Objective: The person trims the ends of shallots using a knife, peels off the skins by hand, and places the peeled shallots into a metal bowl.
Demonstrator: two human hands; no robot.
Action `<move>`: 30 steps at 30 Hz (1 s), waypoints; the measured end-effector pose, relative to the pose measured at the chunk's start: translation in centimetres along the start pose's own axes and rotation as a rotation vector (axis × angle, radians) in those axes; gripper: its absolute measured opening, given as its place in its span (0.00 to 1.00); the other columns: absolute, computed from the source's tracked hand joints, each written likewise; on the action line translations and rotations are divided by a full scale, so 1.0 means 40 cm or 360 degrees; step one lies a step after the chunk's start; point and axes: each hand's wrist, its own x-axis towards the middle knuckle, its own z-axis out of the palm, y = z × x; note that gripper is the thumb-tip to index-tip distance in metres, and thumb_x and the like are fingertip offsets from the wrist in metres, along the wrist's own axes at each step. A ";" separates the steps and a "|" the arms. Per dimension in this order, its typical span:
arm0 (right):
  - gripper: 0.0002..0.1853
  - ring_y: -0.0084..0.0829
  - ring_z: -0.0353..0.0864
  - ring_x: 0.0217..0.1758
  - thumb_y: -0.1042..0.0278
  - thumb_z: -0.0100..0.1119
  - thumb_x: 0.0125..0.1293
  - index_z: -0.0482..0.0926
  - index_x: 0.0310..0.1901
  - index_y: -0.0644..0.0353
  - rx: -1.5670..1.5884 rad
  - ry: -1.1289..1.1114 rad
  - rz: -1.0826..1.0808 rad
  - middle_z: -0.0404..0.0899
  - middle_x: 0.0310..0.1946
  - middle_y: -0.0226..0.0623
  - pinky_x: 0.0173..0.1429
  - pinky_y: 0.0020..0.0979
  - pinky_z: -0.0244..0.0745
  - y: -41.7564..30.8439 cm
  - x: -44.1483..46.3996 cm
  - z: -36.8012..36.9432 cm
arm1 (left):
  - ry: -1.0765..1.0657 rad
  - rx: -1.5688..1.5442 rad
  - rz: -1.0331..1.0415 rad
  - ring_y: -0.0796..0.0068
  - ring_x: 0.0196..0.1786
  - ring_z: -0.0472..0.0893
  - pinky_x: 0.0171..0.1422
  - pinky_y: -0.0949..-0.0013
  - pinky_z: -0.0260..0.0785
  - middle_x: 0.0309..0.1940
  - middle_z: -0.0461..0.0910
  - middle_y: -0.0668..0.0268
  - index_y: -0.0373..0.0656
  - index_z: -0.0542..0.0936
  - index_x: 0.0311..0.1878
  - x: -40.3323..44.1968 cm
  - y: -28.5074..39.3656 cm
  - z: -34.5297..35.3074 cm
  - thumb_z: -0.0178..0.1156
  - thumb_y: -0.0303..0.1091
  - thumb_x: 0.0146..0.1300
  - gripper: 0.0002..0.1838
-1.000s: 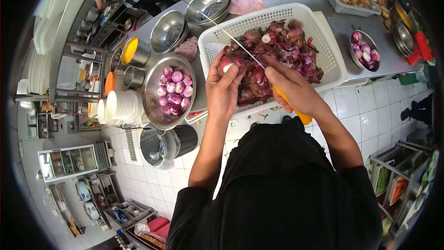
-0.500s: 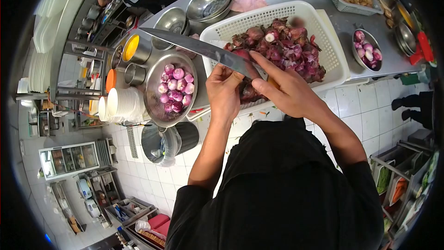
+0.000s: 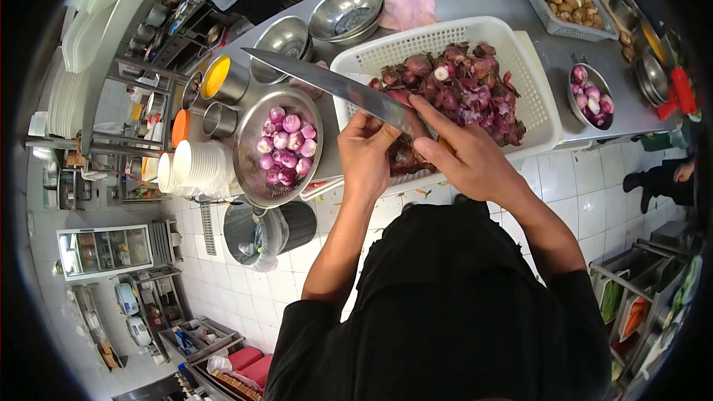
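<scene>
My right hand [image 3: 479, 160] is wrapped round a large kitchen knife [image 3: 327, 83], index finger stretched along the blade near the handle. The wide blade points up and left, over the white basket's near left corner. My left hand [image 3: 364, 152] is closed, its thumb and fingers pinched against the lower edge of the blade; whatever they hold is hidden. Under both hands lies the perforated white basket [image 3: 546, 89], full of red onions and loose skins [image 3: 464, 96]. To the left, a round steel colander [image 3: 249, 178] holds several peeled red onions [image 3: 286, 141].
Steel bowls [image 3: 345, 11] and a pink cloth [image 3: 408, 11] lie behind the basket. A steel bowl of onions [image 3: 592, 96] and a crate of mushrooms [image 3: 568, 0] stand right. White cups [image 3: 200, 163] are at left; a lined bin [image 3: 256, 234] stands below. Other people are at the edges.
The view has shifted slightly, so the counter sits a little lower and further right. Both hands and the knife keep nearly the same pose. A person's hand now shows at the right edge.
</scene>
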 end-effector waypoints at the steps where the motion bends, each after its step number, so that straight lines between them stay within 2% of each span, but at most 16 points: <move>1: 0.32 0.46 0.79 0.25 0.51 0.53 0.72 0.62 0.73 0.56 -0.0002 0.0002 0.0015 0.78 0.22 0.47 0.33 0.42 0.72 0.000 0.001 0.002 | 0.0007 0.0056 -0.0036 0.76 0.46 0.82 0.53 0.71 0.75 0.44 0.84 0.61 0.32 0.79 0.52 0.000 -0.007 -0.011 0.62 0.13 0.61 0.16; 3: 0.32 0.54 0.82 0.29 0.48 0.52 0.72 0.63 0.73 0.54 -0.0087 -0.0006 0.0088 0.81 0.26 0.51 0.34 0.50 0.73 0.004 0.017 0.005 | 0.0050 0.0171 -0.0072 0.77 0.45 0.82 0.52 0.71 0.75 0.44 0.84 0.62 0.32 0.80 0.52 0.006 -0.016 -0.036 0.61 0.12 0.60 0.16; 4: 0.32 0.55 0.83 0.30 0.47 0.51 0.72 0.63 0.72 0.53 -0.0130 0.0110 -0.0065 0.81 0.26 0.51 0.36 0.50 0.74 0.030 0.022 0.021 | 0.0078 0.0217 -0.0056 0.77 0.44 0.82 0.51 0.71 0.75 0.44 0.84 0.62 0.32 0.80 0.52 0.015 -0.024 -0.043 0.61 0.12 0.60 0.17; 6: 0.32 0.54 0.83 0.32 0.46 0.50 0.72 0.64 0.72 0.55 0.0016 -0.0051 0.0020 0.81 0.27 0.51 0.39 0.46 0.75 -0.001 0.025 -0.005 | 0.0005 0.0043 0.0046 0.78 0.43 0.82 0.51 0.71 0.76 0.43 0.84 0.62 0.32 0.79 0.55 0.020 -0.032 -0.043 0.60 0.12 0.60 0.19; 9: 0.31 0.47 0.85 0.34 0.47 0.51 0.73 0.67 0.70 0.56 0.0223 -0.0065 0.0111 0.82 0.28 0.50 0.44 0.40 0.76 0.022 0.033 0.006 | -0.0103 -0.0035 0.0023 0.74 0.46 0.83 0.54 0.70 0.76 0.45 0.84 0.60 0.30 0.77 0.58 0.023 -0.024 -0.063 0.62 0.13 0.60 0.21; 12: 0.29 0.38 0.85 0.37 0.47 0.51 0.73 0.70 0.69 0.57 0.0405 -0.0011 0.0007 0.83 0.30 0.47 0.47 0.35 0.75 0.055 0.043 0.027 | -0.0147 -0.0040 -0.0003 0.71 0.48 0.83 0.57 0.68 0.77 0.49 0.83 0.57 0.30 0.75 0.61 0.012 -0.017 -0.078 0.62 0.14 0.62 0.23; 13: 0.29 0.32 0.84 0.39 0.47 0.51 0.73 0.71 0.68 0.58 0.0446 -0.0082 0.0134 0.84 0.33 0.46 0.49 0.35 0.74 0.029 0.037 0.007 | -0.0158 -0.0043 -0.0009 0.71 0.49 0.83 0.58 0.67 0.77 0.50 0.83 0.56 0.29 0.75 0.61 0.010 -0.010 -0.074 0.62 0.14 0.62 0.23; 15: 0.28 0.22 0.74 0.27 0.50 0.50 0.75 0.70 0.70 0.56 0.0555 -0.0038 0.0262 0.75 0.24 0.33 0.34 0.28 0.69 0.066 0.051 0.008 | -0.0242 -0.0054 0.0002 0.68 0.51 0.83 0.60 0.65 0.77 0.52 0.82 0.54 0.28 0.73 0.64 0.006 -0.001 -0.078 0.61 0.14 0.62 0.25; 17: 0.28 0.15 0.64 0.15 0.47 0.49 0.76 0.68 0.72 0.51 0.0797 -0.0058 0.0446 0.67 0.16 0.24 0.19 0.24 0.60 0.086 0.055 -0.004 | -0.0330 -0.0062 0.0016 0.66 0.54 0.82 0.62 0.63 0.76 0.54 0.81 0.53 0.28 0.70 0.66 0.004 0.012 -0.076 0.60 0.14 0.62 0.26; 19: 0.30 0.18 0.65 0.13 0.44 0.48 0.76 0.68 0.71 0.53 0.0887 -0.0083 0.0758 0.66 0.15 0.25 0.17 0.25 0.60 0.102 0.058 -0.011 | -0.0288 -0.0051 -0.0058 0.64 0.60 0.78 0.67 0.61 0.72 0.59 0.77 0.51 0.28 0.66 0.70 0.005 0.006 -0.080 0.57 0.16 0.64 0.29; 20: 0.30 0.19 0.65 0.13 0.43 0.47 0.76 0.68 0.71 0.54 0.0931 -0.0095 0.0745 0.66 0.15 0.26 0.17 0.25 0.60 0.120 0.060 -0.015 | -0.0273 -0.0221 -0.0115 0.62 0.63 0.77 0.71 0.59 0.67 0.61 0.76 0.52 0.29 0.65 0.70 0.002 0.011 -0.071 0.57 0.18 0.65 0.29; 22: 0.30 0.19 0.64 0.13 0.44 0.46 0.77 0.66 0.72 0.55 0.0891 -0.0047 0.0621 0.65 0.14 0.26 0.18 0.25 0.59 0.118 0.055 -0.046 | -0.0372 -0.0475 -0.0124 0.60 0.63 0.77 0.73 0.57 0.65 0.61 0.77 0.54 0.31 0.68 0.69 0.013 0.005 -0.068 0.58 0.22 0.66 0.27; 25: 0.30 0.19 0.64 0.13 0.46 0.45 0.77 0.64 0.73 0.54 0.0889 0.0019 0.0712 0.65 0.14 0.26 0.18 0.25 0.59 0.107 0.051 -0.064 | -0.0435 -0.0753 -0.0333 0.58 0.67 0.74 0.76 0.53 0.63 0.62 0.76 0.54 0.31 0.71 0.63 0.027 0.003 -0.071 0.60 0.29 0.69 0.22; 28: 0.30 0.18 0.64 0.14 0.48 0.46 0.77 0.62 0.74 0.54 0.0830 0.0084 0.0623 0.64 0.14 0.26 0.18 0.25 0.59 0.082 0.034 -0.072 | -0.0365 -0.0852 -0.0388 0.58 0.67 0.74 0.78 0.52 0.61 0.62 0.76 0.54 0.32 0.72 0.62 0.033 -0.011 -0.053 0.61 0.30 0.69 0.21; 30: 0.30 0.18 0.64 0.14 0.48 0.46 0.77 0.61 0.75 0.53 0.0760 0.0102 0.0596 0.64 0.14 0.26 0.18 0.25 0.60 0.067 0.032 -0.074 | -0.0267 -0.0731 -0.0344 0.59 0.63 0.76 0.78 0.53 0.62 0.58 0.78 0.56 0.32 0.73 0.60 0.037 -0.016 -0.040 0.62 0.30 0.68 0.21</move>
